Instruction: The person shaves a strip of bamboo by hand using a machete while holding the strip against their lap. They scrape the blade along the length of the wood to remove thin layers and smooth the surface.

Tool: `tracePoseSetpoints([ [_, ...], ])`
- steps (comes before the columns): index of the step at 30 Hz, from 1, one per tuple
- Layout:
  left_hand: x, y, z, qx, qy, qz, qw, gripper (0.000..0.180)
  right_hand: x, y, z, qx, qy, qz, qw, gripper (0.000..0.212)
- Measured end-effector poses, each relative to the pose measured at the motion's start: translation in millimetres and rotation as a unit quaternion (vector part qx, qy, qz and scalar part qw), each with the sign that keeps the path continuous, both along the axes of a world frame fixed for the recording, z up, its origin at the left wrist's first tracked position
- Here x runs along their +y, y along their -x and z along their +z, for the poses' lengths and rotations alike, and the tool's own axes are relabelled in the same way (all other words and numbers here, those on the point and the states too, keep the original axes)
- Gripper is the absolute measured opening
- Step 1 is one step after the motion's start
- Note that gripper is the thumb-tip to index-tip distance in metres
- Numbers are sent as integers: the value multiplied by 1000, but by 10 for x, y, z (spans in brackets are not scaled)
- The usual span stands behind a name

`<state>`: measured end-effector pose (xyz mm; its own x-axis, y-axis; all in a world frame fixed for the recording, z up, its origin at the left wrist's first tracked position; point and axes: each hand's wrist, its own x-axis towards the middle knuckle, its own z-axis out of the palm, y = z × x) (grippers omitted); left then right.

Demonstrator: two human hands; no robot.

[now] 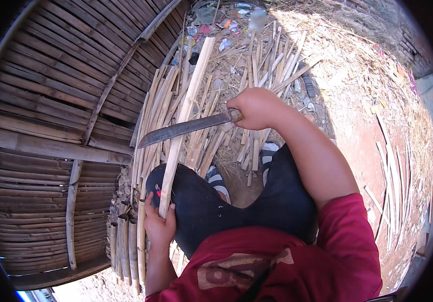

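Observation:
My left hand (160,225) is closed around the lower end of a long pale bamboo strip (190,98), which slants up and away over my left thigh. In my right hand (254,108) is the handle of a machete (188,128), its broad dark blade pointing left. The blade crosses the strip about midway; whether it touches or only hovers over it, I cannot tell. Something small and red (158,191) shows beside the strip, just above my left fingers.
Split bamboo strips (254,151) lie heaped in front of my feet and along the slatted bamboo wall (50,75) at left. Bamboo poles (132,251) stand near my left arm. More strips (392,186) lie on the ground at right. Litter (225,44) is scattered at the far end.

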<state>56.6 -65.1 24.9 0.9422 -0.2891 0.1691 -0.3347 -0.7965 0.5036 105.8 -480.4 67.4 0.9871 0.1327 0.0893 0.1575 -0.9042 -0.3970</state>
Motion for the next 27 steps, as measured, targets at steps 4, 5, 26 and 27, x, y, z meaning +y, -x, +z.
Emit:
tracePoseSetpoints([
  [4,154,168,-111,34,56,-24,998,73,-22,-127,-79,107,-9,28,994,34],
  [5,167,185,-70,63,38,-13,997,71,-68,-153,-138,120,8,0,993,34],
  [26,272,266,-179,7,-57,39,998,54,288,-138,-145,120,37,66,990,45],
  [27,298,275,-200,-2,-53,31,998,54,263,-131,-139,120,34,69,990,46],
])
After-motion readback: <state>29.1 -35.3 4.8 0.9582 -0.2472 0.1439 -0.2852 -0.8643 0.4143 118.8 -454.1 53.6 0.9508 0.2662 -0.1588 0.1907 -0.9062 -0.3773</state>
